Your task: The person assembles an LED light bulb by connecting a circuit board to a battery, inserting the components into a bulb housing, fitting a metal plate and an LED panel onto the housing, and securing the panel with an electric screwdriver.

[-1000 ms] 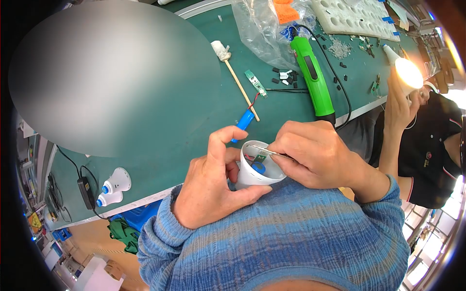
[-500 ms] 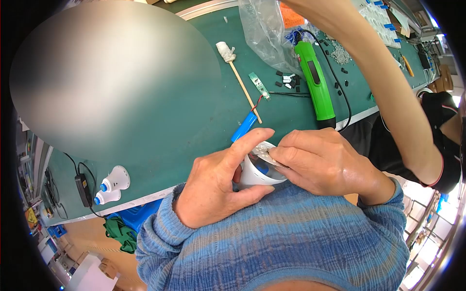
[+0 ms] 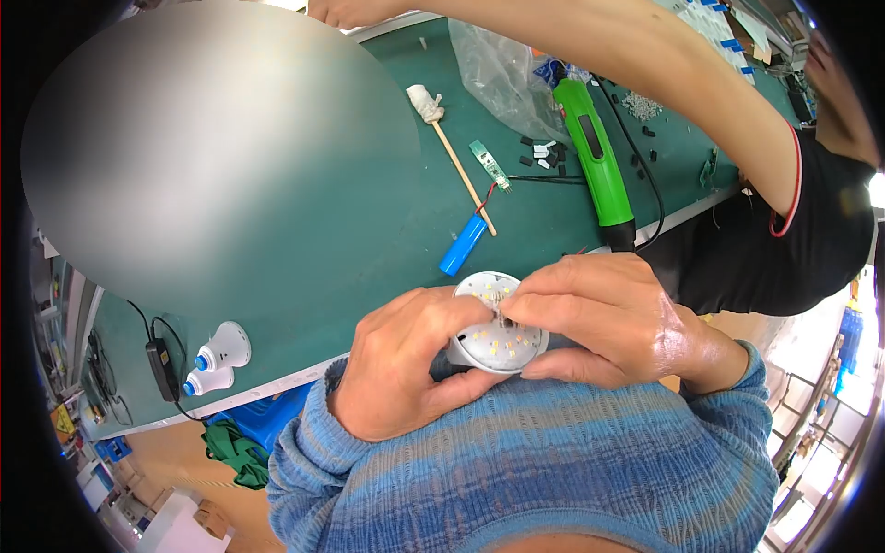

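My left hand (image 3: 406, 359) is closed around the left side of a white LED bulb (image 3: 460, 288), its thumb low on the housing and its index finger over the face. A round LED board (image 3: 502, 348) with small yellow chips lies in the bulb's mouth, facing up. Against the middle of that board press the fingertips of my right hand (image 3: 599, 318), with the thumb at the bulb's right rim. The fingers partly hide the board's centre. Just beyond the bulb lies a blue battery (image 3: 463, 245), wired to a narrow green circuit board (image 3: 489, 164).
A stick with a white wrapped tip (image 3: 452, 152) and a green electric screwdriver (image 3: 595, 152) lie ahead. Two white bulb housings (image 3: 228, 345) rest at left beside a black adapter (image 3: 161, 369). Another person's arm (image 3: 590, 46) stretches across the far side, over a plastic bag (image 3: 502, 78).
The LED board, tilted at the bulb's mouth before, now lies flat in it. The bulb's face has turned up toward me. The other person's arm has reached farther left.
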`<state>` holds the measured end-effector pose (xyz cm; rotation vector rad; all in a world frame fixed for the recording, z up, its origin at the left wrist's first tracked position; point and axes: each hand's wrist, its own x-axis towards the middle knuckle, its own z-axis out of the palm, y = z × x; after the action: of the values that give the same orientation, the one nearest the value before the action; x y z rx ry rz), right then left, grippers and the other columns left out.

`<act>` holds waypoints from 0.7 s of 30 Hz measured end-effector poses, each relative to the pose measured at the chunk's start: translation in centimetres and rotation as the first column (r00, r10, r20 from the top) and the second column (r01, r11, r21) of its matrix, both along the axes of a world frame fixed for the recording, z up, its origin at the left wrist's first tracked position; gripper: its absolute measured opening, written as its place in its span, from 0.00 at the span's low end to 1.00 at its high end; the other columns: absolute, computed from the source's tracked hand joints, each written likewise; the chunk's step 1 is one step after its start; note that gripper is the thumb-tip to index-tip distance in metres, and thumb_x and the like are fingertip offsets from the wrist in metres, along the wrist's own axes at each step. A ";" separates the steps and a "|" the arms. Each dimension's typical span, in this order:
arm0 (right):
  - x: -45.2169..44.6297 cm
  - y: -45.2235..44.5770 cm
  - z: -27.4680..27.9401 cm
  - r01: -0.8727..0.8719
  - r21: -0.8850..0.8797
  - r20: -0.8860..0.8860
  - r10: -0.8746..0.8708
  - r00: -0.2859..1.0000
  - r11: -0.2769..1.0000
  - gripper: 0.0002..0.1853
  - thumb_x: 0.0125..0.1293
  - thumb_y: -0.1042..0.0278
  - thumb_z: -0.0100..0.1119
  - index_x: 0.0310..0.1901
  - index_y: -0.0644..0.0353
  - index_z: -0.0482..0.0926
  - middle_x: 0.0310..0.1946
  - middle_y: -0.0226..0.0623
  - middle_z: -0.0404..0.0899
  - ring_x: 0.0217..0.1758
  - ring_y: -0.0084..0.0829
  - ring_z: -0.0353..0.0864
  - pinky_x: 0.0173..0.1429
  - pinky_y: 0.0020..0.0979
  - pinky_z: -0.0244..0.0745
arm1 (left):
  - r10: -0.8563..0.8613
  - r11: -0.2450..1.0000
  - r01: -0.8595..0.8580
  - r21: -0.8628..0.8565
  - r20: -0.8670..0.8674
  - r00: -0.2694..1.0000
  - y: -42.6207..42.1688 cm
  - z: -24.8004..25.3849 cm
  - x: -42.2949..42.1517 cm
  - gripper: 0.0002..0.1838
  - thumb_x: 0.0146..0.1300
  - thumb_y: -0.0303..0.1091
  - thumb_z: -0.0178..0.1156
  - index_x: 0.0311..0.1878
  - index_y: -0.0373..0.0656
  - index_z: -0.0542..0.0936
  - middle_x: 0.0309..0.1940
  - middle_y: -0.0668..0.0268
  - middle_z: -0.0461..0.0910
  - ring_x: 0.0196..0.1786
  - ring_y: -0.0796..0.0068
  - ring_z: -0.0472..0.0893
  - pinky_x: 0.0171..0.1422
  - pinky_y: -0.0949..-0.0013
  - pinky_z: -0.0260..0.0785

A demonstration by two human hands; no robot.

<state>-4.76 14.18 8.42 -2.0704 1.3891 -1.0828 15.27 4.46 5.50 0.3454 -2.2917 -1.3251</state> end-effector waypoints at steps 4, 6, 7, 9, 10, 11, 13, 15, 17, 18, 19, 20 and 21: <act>-0.2 0.1 -0.4 0.027 0.002 0.113 -0.027 0.993 1.000 0.17 0.47 0.72 0.71 0.39 0.66 0.78 0.31 0.44 0.79 0.32 0.41 0.81 0.31 0.34 0.77 | -0.061 0.994 0.061 -0.088 -0.002 0.998 -0.4 0.1 0.3 0.29 0.38 0.30 0.75 0.47 0.44 0.73 0.41 0.54 0.80 0.33 0.58 0.80 0.34 0.64 0.72; -0.3 0.2 -0.6 0.046 0.013 0.131 -0.047 0.990 0.999 0.15 0.49 0.75 0.70 0.38 0.66 0.78 0.30 0.43 0.78 0.31 0.40 0.81 0.31 0.34 0.77 | -0.086 0.988 0.084 -0.131 -0.006 0.996 -0.6 0.2 0.2 0.29 0.38 0.30 0.76 0.46 0.44 0.73 0.41 0.54 0.80 0.32 0.59 0.79 0.33 0.64 0.72; -0.1 0.2 -0.8 0.061 0.011 0.138 -0.062 0.989 0.998 0.13 0.50 0.75 0.69 0.38 0.66 0.79 0.29 0.43 0.79 0.29 0.38 0.80 0.29 0.32 0.75 | -0.101 0.984 0.099 -0.149 -0.004 0.995 -0.5 0.3 0.2 0.29 0.38 0.31 0.76 0.46 0.44 0.73 0.42 0.54 0.80 0.31 0.60 0.79 0.33 0.65 0.71; 0.2 -0.2 -1.1 0.088 0.005 0.148 -0.088 0.985 0.996 0.10 0.52 0.77 0.66 0.37 0.65 0.81 0.28 0.41 0.79 0.26 0.33 0.79 0.26 0.29 0.72 | -0.087 0.986 0.078 -0.150 -0.049 0.995 -0.4 0.0 0.0 0.29 0.38 0.32 0.76 0.46 0.45 0.73 0.42 0.54 0.80 0.31 0.61 0.78 0.32 0.65 0.71; 0.3 -0.2 -1.2 0.098 0.008 0.161 -0.098 0.982 0.995 0.09 0.52 0.78 0.66 0.37 0.65 0.80 0.29 0.40 0.78 0.26 0.31 0.77 0.27 0.28 0.71 | -0.081 0.986 0.070 -0.152 -0.072 0.994 -0.3 -0.1 0.0 0.29 0.38 0.33 0.76 0.46 0.45 0.73 0.42 0.53 0.80 0.30 0.62 0.78 0.32 0.66 0.70; 0.3 -0.2 -1.2 0.109 0.012 0.174 -0.110 0.979 0.994 0.09 0.52 0.79 0.66 0.37 0.64 0.80 0.30 0.40 0.76 0.26 0.29 0.76 0.27 0.27 0.70 | -0.081 0.984 0.067 -0.167 -0.079 0.994 -0.4 -0.2 -0.1 0.29 0.38 0.33 0.76 0.46 0.45 0.73 0.42 0.53 0.80 0.30 0.62 0.78 0.31 0.66 0.70; 0.3 -0.2 -1.0 0.092 0.125 0.247 -0.120 0.962 0.988 0.08 0.54 0.80 0.64 0.37 0.64 0.80 0.32 0.38 0.74 0.28 0.25 0.73 0.29 0.24 0.68 | -0.076 0.979 0.057 -0.195 -0.094 0.993 -0.3 -0.3 0.0 0.29 0.38 0.34 0.76 0.46 0.45 0.73 0.42 0.53 0.80 0.31 0.62 0.78 0.31 0.66 0.70; 0.2 -0.1 -0.4 0.019 0.332 0.360 -0.145 0.922 0.943 0.06 0.57 0.80 0.63 0.37 0.64 0.79 0.36 0.36 0.71 0.30 0.21 0.70 0.32 0.22 0.67 | -0.095 0.977 0.072 -0.201 -0.106 0.990 -0.4 -0.5 -0.1 0.29 0.38 0.34 0.76 0.46 0.46 0.73 0.42 0.52 0.80 0.31 0.62 0.78 0.31 0.66 0.70; 0.0 -0.3 -0.6 -0.107 0.486 0.509 -0.182 0.841 0.867 0.05 0.60 0.79 0.61 0.38 0.64 0.78 0.38 0.35 0.70 0.33 0.18 0.69 0.34 0.21 0.65 | -0.109 0.978 0.086 -0.192 -0.115 0.987 -0.4 -0.8 -0.1 0.29 0.38 0.34 0.76 0.46 0.46 0.73 0.42 0.52 0.80 0.31 0.61 0.78 0.31 0.66 0.70; 0.1 -0.4 -0.8 -0.181 0.547 0.575 -0.210 0.791 0.818 0.04 0.61 0.79 0.60 0.38 0.64 0.78 0.39 0.34 0.69 0.34 0.16 0.68 0.35 0.21 0.65 | -0.114 0.979 0.092 -0.181 -0.116 0.987 -0.4 -0.8 -0.1 0.30 0.39 0.34 0.76 0.46 0.46 0.72 0.42 0.52 0.80 0.31 0.61 0.78 0.31 0.66 0.70; 0.5 -0.6 -2.2 -0.207 0.435 0.646 -0.143 0.750 0.877 0.06 0.64 0.73 0.57 0.42 0.60 0.77 0.34 0.27 0.68 0.25 0.14 0.66 0.27 0.20 0.61 | -0.117 0.981 0.096 -0.168 -0.117 0.986 -0.4 -0.9 0.0 0.30 0.39 0.33 0.76 0.46 0.46 0.72 0.42 0.52 0.80 0.31 0.61 0.78 0.32 0.66 0.70; 0.3 -0.3 -2.3 -0.244 0.479 0.667 -0.170 0.725 0.843 0.06 0.64 0.73 0.57 0.43 0.60 0.77 0.33 0.27 0.69 0.25 0.14 0.66 0.27 0.20 0.61 | -0.124 0.982 0.104 -0.160 -0.118 0.985 -0.4 -0.8 0.1 0.30 0.39 0.33 0.76 0.47 0.45 0.72 0.43 0.52 0.80 0.32 0.60 0.78 0.32 0.66 0.70; 0.3 -0.3 -2.0 -0.283 0.521 0.686 -0.198 0.700 0.805 0.07 0.64 0.73 0.57 0.43 0.61 0.77 0.33 0.28 0.69 0.25 0.14 0.66 0.27 0.20 0.61 | -0.131 0.982 0.112 -0.151 -0.120 0.984 -0.4 -0.7 0.2 0.30 0.39 0.33 0.76 0.47 0.45 0.72 0.43 0.52 0.80 0.32 0.60 0.78 0.32 0.66 0.70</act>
<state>-4.51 13.86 6.42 -1.0193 1.0484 -1.0714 15.43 4.03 4.76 0.0695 -2.3123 -1.1935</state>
